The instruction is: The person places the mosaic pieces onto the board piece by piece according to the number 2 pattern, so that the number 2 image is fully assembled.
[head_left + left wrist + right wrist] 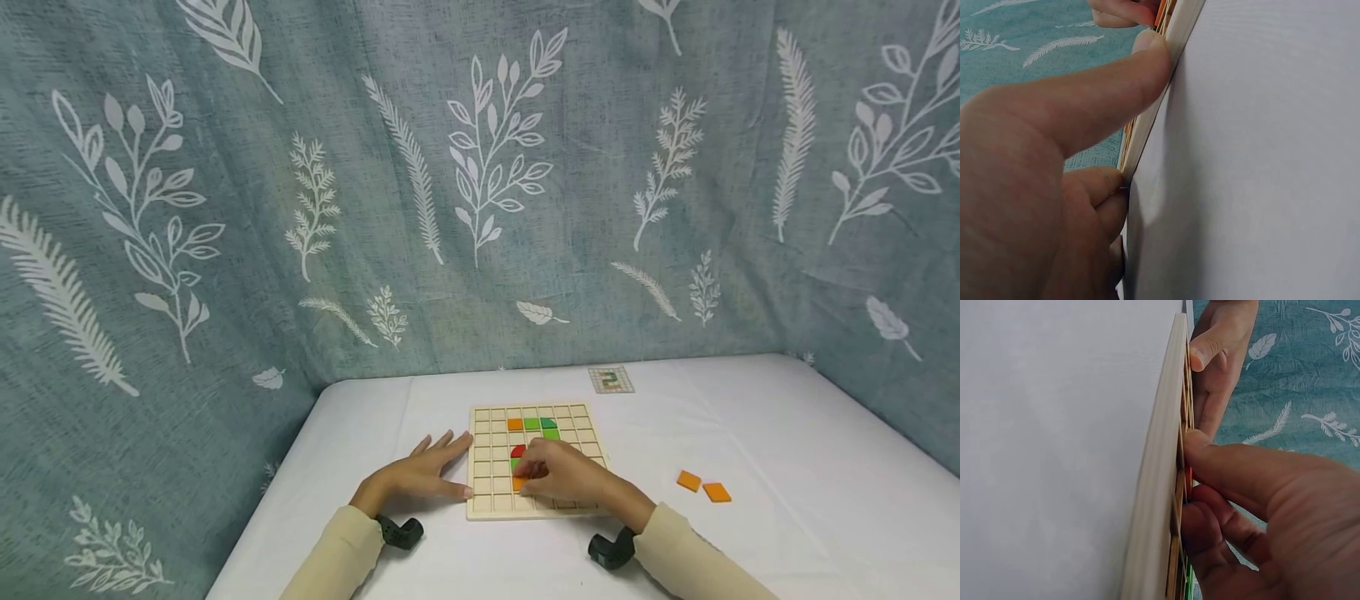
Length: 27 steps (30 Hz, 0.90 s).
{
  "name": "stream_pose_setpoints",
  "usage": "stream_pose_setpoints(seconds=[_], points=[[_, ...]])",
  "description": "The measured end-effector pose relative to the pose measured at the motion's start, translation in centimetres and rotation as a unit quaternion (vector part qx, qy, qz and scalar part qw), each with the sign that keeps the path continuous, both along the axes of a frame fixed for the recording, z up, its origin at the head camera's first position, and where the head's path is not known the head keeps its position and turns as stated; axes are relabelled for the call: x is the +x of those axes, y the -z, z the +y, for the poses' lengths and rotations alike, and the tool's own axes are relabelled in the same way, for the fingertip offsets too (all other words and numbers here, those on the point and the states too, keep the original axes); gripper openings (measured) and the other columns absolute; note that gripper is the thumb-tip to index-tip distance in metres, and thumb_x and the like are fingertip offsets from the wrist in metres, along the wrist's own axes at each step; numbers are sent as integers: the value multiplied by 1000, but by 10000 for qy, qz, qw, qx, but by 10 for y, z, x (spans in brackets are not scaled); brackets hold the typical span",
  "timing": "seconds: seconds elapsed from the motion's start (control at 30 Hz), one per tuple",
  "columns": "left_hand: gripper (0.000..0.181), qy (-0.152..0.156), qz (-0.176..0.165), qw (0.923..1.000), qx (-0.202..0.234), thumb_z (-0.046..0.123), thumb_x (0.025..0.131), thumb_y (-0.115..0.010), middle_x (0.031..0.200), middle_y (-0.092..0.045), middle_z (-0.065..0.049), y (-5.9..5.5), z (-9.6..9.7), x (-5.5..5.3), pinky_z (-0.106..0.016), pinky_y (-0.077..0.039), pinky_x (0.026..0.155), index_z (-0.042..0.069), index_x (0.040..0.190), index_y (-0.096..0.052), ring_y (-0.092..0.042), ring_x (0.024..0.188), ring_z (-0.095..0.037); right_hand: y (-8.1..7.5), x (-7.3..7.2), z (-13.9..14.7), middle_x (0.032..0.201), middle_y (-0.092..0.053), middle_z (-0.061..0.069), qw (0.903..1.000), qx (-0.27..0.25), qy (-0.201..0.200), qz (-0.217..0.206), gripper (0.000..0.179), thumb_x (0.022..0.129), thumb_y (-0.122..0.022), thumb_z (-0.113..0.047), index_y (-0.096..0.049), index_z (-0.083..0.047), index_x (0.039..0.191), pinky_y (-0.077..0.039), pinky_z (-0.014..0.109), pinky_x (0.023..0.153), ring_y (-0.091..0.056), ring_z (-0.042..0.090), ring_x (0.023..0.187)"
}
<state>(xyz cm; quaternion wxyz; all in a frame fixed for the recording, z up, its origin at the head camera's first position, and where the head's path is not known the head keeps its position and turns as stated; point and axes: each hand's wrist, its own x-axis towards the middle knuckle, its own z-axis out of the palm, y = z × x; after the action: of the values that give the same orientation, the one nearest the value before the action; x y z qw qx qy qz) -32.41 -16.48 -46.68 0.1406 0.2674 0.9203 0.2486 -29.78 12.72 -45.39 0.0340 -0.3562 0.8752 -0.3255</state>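
A wooden grid board [491,504] lies on the white table, its square cells marked off by thin ridges. My left hand [420,475] rests along its left side, fingers spread and fairly straight, thumb and fingertips against the rim. Over the lower middle cells, my right hand [558,471] pinches an orange square tile [518,483] between thumb and fingers, low at the grid. Just above that tile sit a red rounded tile [518,451] and a partly hidden green tile. Farther up the board are an orange tile [514,424], light green tiles [532,423] and a dark green rounded tile [549,422].
Two loose orange tiles [717,492] lie on the table right of the board. Behind the board is a small pattern card [611,380] with a coloured grid. A leaf-print curtain [480,208] hangs along the table's back and sides.
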Motion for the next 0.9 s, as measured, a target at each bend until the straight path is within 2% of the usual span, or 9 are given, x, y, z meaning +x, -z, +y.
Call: stream_pose_setpoints(seconds=[0.17,0.4,0.6,0.67,0.8,0.9], points=[[101,6,-5,10000,13,58,85,-70,168,-18,0,-1,2,0,-53,3,127,15,161,-20,-6,158,-26,-2,0,5,96,-65,-3,9998,-149,-25,-136,15,88,-77,-22,-75,-14,101,-53,20,75,-60,5,85],[102,75,2,10000,-20,60,84,-69,168,-17,0,1,4,1,-53,4,127,15,161,-19,-6,158,-26,-5,3,22,108,-70,5,9972,-533,154,-495,27,90,-76,-25,-72,-10,112,-55,22,83,-64,12,94],[102,73,41,10000,-3,60,84,-69,168,-17,0,0,5,0,-53,4,127,16,161,-19,-6,158,-26,-21,13,50,125,-64,17,9954,-818,253,-438,42,92,-74,-28,-64,-4,125,-54,45,99,-61,37,115],[102,77,45,10000,0,60,84,-69,168,-17,0,-1,5,0,-53,4,127,16,161,-19,-6,158,-26,-27,19,63,128,-63,18,9948,-799,418,-467,45,91,-74,-29,-63,-5,127,-53,46,101,-59,41,119],[103,33,6,10000,-11,60,84,-70,168,-18,-1,-1,3,1,-53,3,127,15,161,-19,-7,158,-27,-30,34,94,128,-64,16,9941,-704,732,-385,42,91,-74,-30,-63,-9,127,-54,39,99,-61,38,118],[103,23,7,10000,-7,60,84,-70,168,-18,-2,-2,0,1,-54,2,127,15,161,-20,-8,157,-28,-31,44,122,126,-66,16,9910,-829,978,-388,37,93,-72,-28,-65,-11,125,-55,33,95,-64,29,114]])
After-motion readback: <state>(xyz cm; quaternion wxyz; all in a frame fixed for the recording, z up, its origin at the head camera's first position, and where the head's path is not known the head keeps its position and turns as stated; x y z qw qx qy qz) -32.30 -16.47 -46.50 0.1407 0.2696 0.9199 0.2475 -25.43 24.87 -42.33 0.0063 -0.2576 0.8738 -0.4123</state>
